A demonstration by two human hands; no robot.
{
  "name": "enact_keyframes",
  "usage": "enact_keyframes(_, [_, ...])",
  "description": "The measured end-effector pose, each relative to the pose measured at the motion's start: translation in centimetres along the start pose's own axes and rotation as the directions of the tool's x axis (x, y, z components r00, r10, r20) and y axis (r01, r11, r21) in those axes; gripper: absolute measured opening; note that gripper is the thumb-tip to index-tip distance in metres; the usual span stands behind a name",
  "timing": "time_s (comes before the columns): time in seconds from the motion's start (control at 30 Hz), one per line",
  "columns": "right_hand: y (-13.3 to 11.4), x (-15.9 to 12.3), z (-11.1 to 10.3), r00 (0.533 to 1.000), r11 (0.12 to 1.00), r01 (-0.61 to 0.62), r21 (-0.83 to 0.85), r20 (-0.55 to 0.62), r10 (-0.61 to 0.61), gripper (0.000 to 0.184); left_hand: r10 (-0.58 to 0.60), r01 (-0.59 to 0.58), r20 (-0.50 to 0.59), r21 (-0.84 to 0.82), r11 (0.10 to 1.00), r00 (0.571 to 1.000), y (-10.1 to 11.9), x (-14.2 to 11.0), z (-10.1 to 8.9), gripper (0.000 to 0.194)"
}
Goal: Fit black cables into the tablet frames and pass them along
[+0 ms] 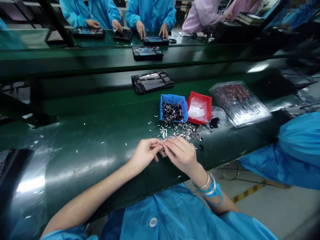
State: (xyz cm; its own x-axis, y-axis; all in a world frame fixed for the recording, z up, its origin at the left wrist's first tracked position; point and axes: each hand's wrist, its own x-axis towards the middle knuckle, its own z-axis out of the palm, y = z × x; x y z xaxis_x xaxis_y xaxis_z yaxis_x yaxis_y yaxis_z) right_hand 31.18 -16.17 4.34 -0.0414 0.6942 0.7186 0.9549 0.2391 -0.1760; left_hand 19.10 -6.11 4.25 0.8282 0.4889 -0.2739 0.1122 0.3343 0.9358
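Observation:
My left hand [148, 150] and my right hand [181, 152] meet fingertip to fingertip above the green bench. Both are closed in a pinch; whatever sits between the fingertips is too small to make out. Just beyond them lies a loose heap of small dark and silvery parts [189, 131], with little white strips [163, 131] scattered at its left. Behind the heap stands a blue bin [185, 110] full of thin black parts with white ends [172, 111]. A red bin [209, 110] holding clear plastic pieces [198, 109] touches its right side.
Stacked clear trays [242, 105] lie right of the bins, beside a plastic bag [220, 116]. A black tray with a device [152, 81] sits farther back. Co-workers' hands [141, 30] work across the bench; a blue sleeve [300, 140] is close at right.

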Motion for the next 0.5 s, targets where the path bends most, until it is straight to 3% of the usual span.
enact_keyframes(0.1, [0.9, 0.4, -0.8, 0.999, 0.999, -0.016, -0.03, -0.04, 0.015, 0.012, -0.019, 0.019, 0.025, -0.005, 1.0, 1.0, 0.3, -0.1, -0.1, 0.017])
enact_keyframes(0.17, [3.4, 0.7, -1.7, 0.988, 0.988, -0.09, -0.127, -0.139, 0.072, 0.013, -0.033, 0.034, 0.039, -0.015, 0.999, 0.999, 0.5, -0.2, -0.3, 0.02])
enact_keyframes(0.2, [5.2, 0.8, -2.2, 0.966, 0.961, -0.182, -0.206, -0.218, 0.137, 0.013, -0.039, 0.04, 0.045, -0.019, 0.999, 0.998, 0.5, -0.2, -0.3, 0.021])
enact_keyframes(0.27, [9.3, 1.2, -3.2, 0.859, 0.82, -0.481, -0.311, -0.357, 0.368, 0.017, -0.046, 0.047, 0.053, -0.027, 0.999, 0.998, 0.7, -0.3, -0.4, 0.022])
enact_keyframes(0.3, [11.2, 1.3, -3.5, 0.809, 0.739, -0.58, -0.343, -0.342, 0.477, 0.021, -0.048, 0.049, 0.056, -0.029, 0.998, 0.997, 0.7, -0.3, -0.4, 0.023])
enact_keyframes(0.37, [13.7, 1.5, -3.9, 0.78, 0.66, -0.598, -0.454, -0.14, 0.61, 0.019, -0.052, 0.055, 0.063, -0.041, 0.998, 0.997, 0.8, -0.3, -0.4, 0.024])
enact_keyframes(0.43, [13.8, 1.5, -3.7, 0.822, 0.693, -0.512, -0.508, -0.054, 0.567, 0.016, -0.063, 0.068, 0.075, -0.062, 0.996, 0.995, 0.8, -0.2, -0.5, 0.026])
enact_keyframes(0.5, [11.7, 1.5, -3.3, 0.922, 0.815, -0.374, -0.443, -0.083, 0.378, 0.014, -0.082, 0.089, 0.089, -0.079, 0.993, 0.993, 0.8, 0.0, -0.6, 0.027])
